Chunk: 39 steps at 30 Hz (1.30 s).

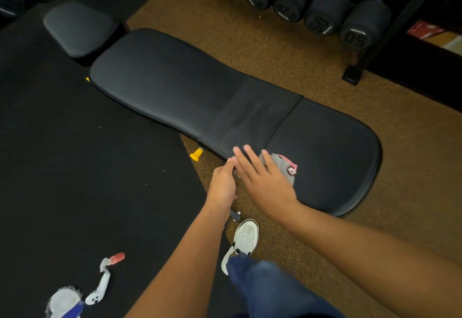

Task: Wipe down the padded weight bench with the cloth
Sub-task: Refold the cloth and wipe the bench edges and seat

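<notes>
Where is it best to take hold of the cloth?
Probably the free pink-and-grey corner of the cloth, from the right: it lies flat on the bench, and the right hand covers its left part.

A single head-worn camera looks steeply down and forward from standing height, close over the desk [225,97], which runs diagonally across the frame; its wide lens bends the floor [287,50] edges.
</notes>
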Tool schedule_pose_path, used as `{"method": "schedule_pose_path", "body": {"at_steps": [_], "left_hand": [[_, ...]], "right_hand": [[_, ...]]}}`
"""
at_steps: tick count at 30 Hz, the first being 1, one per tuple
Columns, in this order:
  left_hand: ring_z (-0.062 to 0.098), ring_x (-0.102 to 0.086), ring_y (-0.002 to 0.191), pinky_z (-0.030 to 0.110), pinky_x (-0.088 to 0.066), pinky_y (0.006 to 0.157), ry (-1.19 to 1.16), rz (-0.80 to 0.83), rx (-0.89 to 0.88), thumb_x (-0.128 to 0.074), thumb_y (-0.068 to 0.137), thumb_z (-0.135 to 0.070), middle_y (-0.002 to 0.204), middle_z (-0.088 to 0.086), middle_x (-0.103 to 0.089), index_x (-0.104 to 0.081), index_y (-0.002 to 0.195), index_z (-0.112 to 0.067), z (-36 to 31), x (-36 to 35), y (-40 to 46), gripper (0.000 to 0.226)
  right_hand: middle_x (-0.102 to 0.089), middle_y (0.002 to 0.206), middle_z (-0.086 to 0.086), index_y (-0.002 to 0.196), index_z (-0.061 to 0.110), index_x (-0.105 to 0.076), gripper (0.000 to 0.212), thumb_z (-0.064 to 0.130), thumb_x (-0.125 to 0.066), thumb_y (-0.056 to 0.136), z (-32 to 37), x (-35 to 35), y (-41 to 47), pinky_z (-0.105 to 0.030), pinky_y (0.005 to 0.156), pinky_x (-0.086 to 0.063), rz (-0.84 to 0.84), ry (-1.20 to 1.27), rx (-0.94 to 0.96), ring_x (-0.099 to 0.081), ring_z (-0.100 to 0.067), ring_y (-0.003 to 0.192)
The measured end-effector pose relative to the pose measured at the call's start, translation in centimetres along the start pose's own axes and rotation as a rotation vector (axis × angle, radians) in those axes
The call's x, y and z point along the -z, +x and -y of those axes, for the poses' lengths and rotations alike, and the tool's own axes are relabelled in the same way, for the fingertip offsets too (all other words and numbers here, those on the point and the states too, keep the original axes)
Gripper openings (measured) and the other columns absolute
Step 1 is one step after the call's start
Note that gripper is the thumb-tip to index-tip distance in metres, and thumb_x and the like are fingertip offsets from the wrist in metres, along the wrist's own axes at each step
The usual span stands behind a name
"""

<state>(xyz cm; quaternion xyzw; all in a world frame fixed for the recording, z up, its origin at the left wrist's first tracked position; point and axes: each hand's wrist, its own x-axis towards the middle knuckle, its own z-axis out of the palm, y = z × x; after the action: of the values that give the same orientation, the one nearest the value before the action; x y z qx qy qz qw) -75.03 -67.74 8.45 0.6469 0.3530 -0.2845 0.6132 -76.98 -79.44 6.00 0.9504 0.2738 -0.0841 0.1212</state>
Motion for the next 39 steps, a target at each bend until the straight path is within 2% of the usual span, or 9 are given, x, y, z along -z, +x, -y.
{"method": "schedule_pose_path", "body": {"at_steps": [6, 11, 18, 22, 24, 28, 31, 35, 39], "left_hand": [[0.021, -0.054, 0.107, 0.038, -0.046, 0.086, -0.080, -0.065, -0.023, -0.036, 0.099, -0.043, 0.112, -0.001, -0.054, -0.040, 0.140, -0.016, 1.8, -0.8, -1.5, 0.049], [0.022, -0.053, 0.108, 0.038, -0.046, 0.089, -0.138, -0.064, -0.030, -0.037, 0.099, -0.044, 0.132, 0.007, -0.050, -0.039, 0.141, -0.013, 3.1, -2.3, -3.6, 0.052], [0.021, -0.053, 0.105, 0.042, -0.046, 0.095, -0.119, -0.085, -0.055, -0.037, 0.099, -0.043, 0.120, 0.003, -0.053, -0.041, 0.139, -0.014, 3.9, -5.0, -5.1, 0.050], [0.014, -0.056, 0.086, 0.031, -0.048, 0.069, -0.152, -0.052, -0.061, -0.038, 0.100, -0.040, 0.112, 0.000, -0.055, -0.042, 0.137, -0.014, 3.8, -7.1, -5.8, 0.046], [0.013, -0.056, 0.084, 0.032, -0.050, 0.069, -0.153, -0.054, -0.070, -0.038, 0.100, -0.037, 0.100, -0.003, -0.053, -0.042, 0.137, -0.015, 3.8, -8.1, -6.2, 0.043], [0.023, -0.059, 0.105, 0.042, -0.048, 0.095, -0.180, -0.078, -0.054, -0.043, 0.097, -0.041, 0.106, -0.001, -0.053, -0.039, 0.136, -0.015, 4.0, -9.2, -5.9, 0.047], [0.026, -0.062, 0.100, 0.048, -0.050, 0.093, -0.177, -0.097, -0.037, -0.046, 0.093, -0.045, 0.098, 0.000, -0.055, -0.040, 0.134, -0.015, 4.1, -9.4, -5.2, 0.051], [0.026, -0.060, 0.100, 0.047, -0.049, 0.095, -0.181, -0.099, -0.012, -0.047, 0.091, -0.048, 0.109, 0.005, -0.055, -0.041, 0.130, -0.019, 4.2, -9.2, -4.4, 0.049], [0.017, -0.052, 0.076, 0.039, -0.047, 0.082, -0.179, -0.106, -0.006, -0.044, 0.095, -0.045, 0.077, -0.004, -0.048, -0.042, 0.117, -0.024, 4.4, -8.9, -4.2, 0.031]], "right_hand": [[0.005, 0.160, -0.017, 0.152, 0.004, 0.004, 0.065, 0.011, -0.006, 0.088, -1.2, -0.8, -4.1, -0.050, 0.117, -0.012, -0.046, -0.009, 0.019, -0.002, -0.035, 0.147], [-0.013, 0.159, -0.016, 0.152, 0.005, -0.016, 0.078, 0.015, -0.057, 0.086, -3.7, -2.9, -9.1, -0.051, 0.116, -0.022, -0.118, 0.087, -0.022, -0.015, -0.035, 0.146], [-0.018, 0.159, -0.016, 0.152, 0.006, -0.016, 0.064, 0.024, -0.042, 0.097, -2.7, -3.0, -8.1, -0.052, 0.114, -0.024, -0.170, 0.057, -0.068, -0.018, -0.035, 0.145], [-0.029, 0.155, -0.014, 0.150, 0.009, -0.028, 0.059, 0.034, -0.045, 0.098, -6.7, -4.7, -11.9, -0.051, 0.114, -0.027, -0.261, 0.094, 0.105, -0.026, -0.035, 0.143], [-0.036, 0.152, -0.013, 0.146, 0.010, -0.037, 0.059, 0.043, -0.046, 0.099, -8.5, -5.4, -12.5, -0.050, 0.112, -0.029, -0.369, 0.088, 0.144, -0.031, -0.034, 0.141], [-0.042, 0.148, -0.013, 0.139, 0.012, -0.051, 0.053, 0.043, -0.053, 0.096, -7.0, -6.3, -12.5, -0.052, 0.111, -0.030, -0.609, 0.243, -0.077, -0.035, -0.032, 0.139], [-0.045, 0.147, -0.011, 0.137, 0.014, -0.053, 0.047, 0.033, -0.058, 0.094, -4.4, -7.2, -12.2, -0.053, 0.109, -0.034, -0.747, 0.279, -0.149, -0.039, -0.030, 0.137], [-0.039, 0.139, -0.016, 0.119, 0.011, -0.044, 0.036, 0.037, -0.051, 0.095, -6.8, -8.3, -12.7, -0.051, 0.111, -0.030, -0.889, 0.399, -0.128, -0.040, -0.034, 0.131], [-0.037, 0.119, -0.012, 0.107, 0.012, -0.048, 0.034, 0.043, -0.040, 0.096, -9.7, -8.6, -12.8, -0.050, 0.095, -0.036, -0.899, 0.363, -0.357, -0.042, -0.032, 0.110]]}}
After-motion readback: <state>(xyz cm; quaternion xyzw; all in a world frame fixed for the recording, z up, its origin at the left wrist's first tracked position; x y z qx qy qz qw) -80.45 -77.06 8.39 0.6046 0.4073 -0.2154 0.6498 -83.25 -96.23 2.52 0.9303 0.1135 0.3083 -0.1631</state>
